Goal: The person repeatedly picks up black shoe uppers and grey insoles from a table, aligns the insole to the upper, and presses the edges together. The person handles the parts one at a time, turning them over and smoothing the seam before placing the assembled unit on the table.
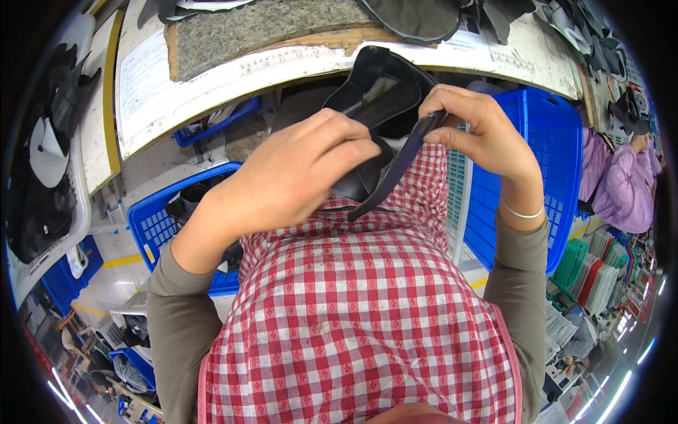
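Observation:
A black leather shoe upper [392, 92] is held above my lap, just off the near edge of the worktable. Its curved edge strip bends down toward my red and white checked apron [360, 290]. My right hand [484, 131] pinches that edge between thumb and fingers on the right side. From the left, my left hand [296, 173] reaches over the upper with its fingers curled together against the inner side. The fingertips of this hand are partly hidden, and so is the part of the upper beneath it.
On the worktable [152, 99] lie a grey stone slab [261, 35], printed sheets and black cut pieces [417, 15]. Blue crates stand left [152, 222] and right [551, 162] of my lap. A white tray [81, 205] of black pieces is far left. Purple checked cloth [625, 187] shows at right.

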`<state>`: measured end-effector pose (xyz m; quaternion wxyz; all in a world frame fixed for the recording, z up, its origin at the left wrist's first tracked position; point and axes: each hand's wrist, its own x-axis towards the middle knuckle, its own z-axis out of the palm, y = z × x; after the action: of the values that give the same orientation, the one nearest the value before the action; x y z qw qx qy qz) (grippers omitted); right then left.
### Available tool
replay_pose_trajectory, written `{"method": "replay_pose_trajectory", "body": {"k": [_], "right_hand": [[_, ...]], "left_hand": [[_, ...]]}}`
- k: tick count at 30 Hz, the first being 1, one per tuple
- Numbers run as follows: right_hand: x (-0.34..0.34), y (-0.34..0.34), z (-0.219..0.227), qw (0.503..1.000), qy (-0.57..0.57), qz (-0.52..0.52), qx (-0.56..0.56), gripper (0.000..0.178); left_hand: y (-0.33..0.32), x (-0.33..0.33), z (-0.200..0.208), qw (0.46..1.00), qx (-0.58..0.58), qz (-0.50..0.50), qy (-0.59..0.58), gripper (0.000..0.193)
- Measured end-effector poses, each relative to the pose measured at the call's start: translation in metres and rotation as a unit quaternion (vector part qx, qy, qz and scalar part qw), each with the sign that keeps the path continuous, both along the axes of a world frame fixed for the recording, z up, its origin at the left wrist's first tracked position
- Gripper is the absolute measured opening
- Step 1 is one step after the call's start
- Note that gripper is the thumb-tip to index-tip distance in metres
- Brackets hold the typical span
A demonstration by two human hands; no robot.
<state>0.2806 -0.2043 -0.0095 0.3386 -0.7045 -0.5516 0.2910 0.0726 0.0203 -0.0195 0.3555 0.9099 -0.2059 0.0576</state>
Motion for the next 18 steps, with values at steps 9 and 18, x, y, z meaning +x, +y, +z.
{"method": "replay_pose_trajectory", "body": {"k": [9,18], "right_hand": [[-0.024,0.010,0.012,0.992,-0.090,0.076,0.038,0.032],[-0.069,0.010,0.015,0.979,-0.168,0.105,0.048,0.027]], "left_hand": [[-0.006,-0.007,-0.019,0.985,0.105,0.028,-0.131,0.041],[0.072,-0.003,-0.061,0.823,-0.230,0.374,0.359,0.034]]}}
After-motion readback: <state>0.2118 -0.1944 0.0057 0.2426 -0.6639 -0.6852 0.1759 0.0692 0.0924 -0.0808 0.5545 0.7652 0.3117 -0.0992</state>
